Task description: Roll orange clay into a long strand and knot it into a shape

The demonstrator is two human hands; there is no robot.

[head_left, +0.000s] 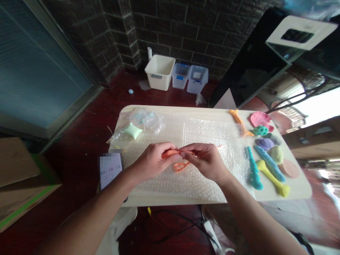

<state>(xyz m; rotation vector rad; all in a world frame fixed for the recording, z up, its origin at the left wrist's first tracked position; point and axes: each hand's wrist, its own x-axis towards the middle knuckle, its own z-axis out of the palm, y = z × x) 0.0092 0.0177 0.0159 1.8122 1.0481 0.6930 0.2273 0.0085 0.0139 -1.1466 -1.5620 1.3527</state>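
Note:
Over the middle of the table, my left hand (152, 161) pinches a piece of orange modelling clay (170, 153) between thumb and fingers. My right hand (208, 161) is closed on the same clay from the other side, and the fingertips of both hands nearly meet. A thin looped orange strand (181, 168) hangs below them; whether it joins the held piece is hidden by the fingers. Beneath both hands lies bubble wrap (164, 184). Farther right rest shaped clay pieces: a yellow bone shape (273, 179), a blue roll (270, 164) and a teal beaded strip (253, 173).
An orange clay piece (238, 122), a pink one (257, 118) and a purple one (265, 143) lie at the table's right. At left are a pale green packet (132, 131), clear bags (152, 122) and a phone (111, 173). Bins (160, 72) stand by the wall.

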